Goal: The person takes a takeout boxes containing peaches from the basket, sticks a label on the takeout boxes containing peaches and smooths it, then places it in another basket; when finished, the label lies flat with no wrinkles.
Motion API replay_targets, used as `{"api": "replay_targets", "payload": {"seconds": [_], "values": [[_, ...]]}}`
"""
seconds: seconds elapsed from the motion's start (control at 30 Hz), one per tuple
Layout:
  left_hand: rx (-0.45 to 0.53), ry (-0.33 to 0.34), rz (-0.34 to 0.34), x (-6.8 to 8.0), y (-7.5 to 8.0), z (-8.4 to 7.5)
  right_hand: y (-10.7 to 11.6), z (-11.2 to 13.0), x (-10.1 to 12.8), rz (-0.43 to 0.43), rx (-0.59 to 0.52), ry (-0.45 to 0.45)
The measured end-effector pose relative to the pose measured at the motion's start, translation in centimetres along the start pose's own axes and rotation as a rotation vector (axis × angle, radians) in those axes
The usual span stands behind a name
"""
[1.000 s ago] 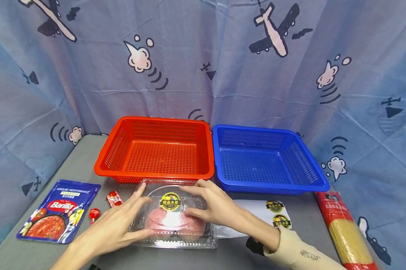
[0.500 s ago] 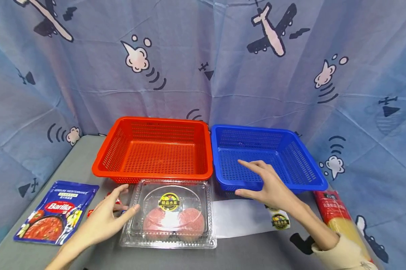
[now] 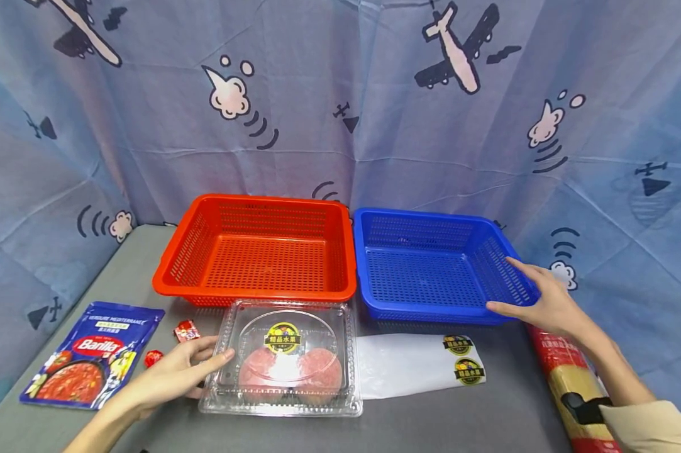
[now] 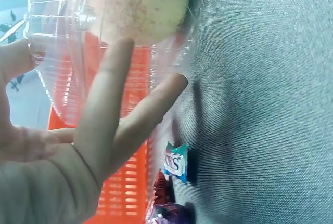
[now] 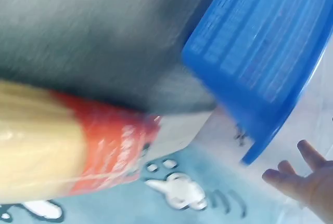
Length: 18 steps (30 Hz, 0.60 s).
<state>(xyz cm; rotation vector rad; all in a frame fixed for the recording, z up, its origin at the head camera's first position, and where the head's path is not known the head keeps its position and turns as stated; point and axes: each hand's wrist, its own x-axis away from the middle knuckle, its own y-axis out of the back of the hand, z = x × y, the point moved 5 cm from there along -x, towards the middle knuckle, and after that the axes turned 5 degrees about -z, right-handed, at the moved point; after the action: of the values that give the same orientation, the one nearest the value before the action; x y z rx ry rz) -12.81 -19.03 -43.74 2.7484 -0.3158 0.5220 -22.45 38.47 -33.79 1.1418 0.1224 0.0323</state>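
A clear plastic clamshell box (image 3: 283,362) with reddish fruit and a round yellow sticker lies on the grey table in front of the red basket (image 3: 193,248). My left hand (image 3: 173,374) lies open against the box's left edge, fingers straight; the left wrist view shows those fingers (image 4: 112,115) on the clear box (image 4: 114,31). My right hand (image 3: 538,302) hovers open over the near right corner of the blue basket (image 3: 374,277), above the top of a spaghetti packet (image 3: 572,377). The right wrist view shows the spaghetti packet (image 5: 57,141), the blue basket (image 5: 260,52) and spread fingertips (image 5: 296,177).
A blue Barilla sauce pouch (image 3: 91,355) lies at the near left, with small red wrapped sweets (image 3: 186,330) beside it. A white sheet (image 3: 419,365) bearing two round stickers lies right of the box. A patterned blue curtain surrounds the table.
My right hand left the box's lid and swept right, past the blue basket's front, to its near right corner. My left hand slid off the lid to the box's left edge.
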Motion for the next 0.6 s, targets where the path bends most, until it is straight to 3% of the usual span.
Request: {"api": "replay_targets", "payload": {"seconds": [0.3, 0.47, 0.6], "values": [[0.084, 0.023, 0.053, -0.1, -0.3, 0.4, -0.3, -3.7, 0.2, 0.198, -0.120, -0.148], [0.148, -0.029, 0.052, -0.1, -0.6, 0.2, -0.5, -4.2, 0.2, 0.258, -0.147, -0.223], [0.182, -0.066, 0.047, 0.6, -1.0, -0.1, -0.6, -4.2, 0.1, 0.278, -0.170, -0.231]]}}
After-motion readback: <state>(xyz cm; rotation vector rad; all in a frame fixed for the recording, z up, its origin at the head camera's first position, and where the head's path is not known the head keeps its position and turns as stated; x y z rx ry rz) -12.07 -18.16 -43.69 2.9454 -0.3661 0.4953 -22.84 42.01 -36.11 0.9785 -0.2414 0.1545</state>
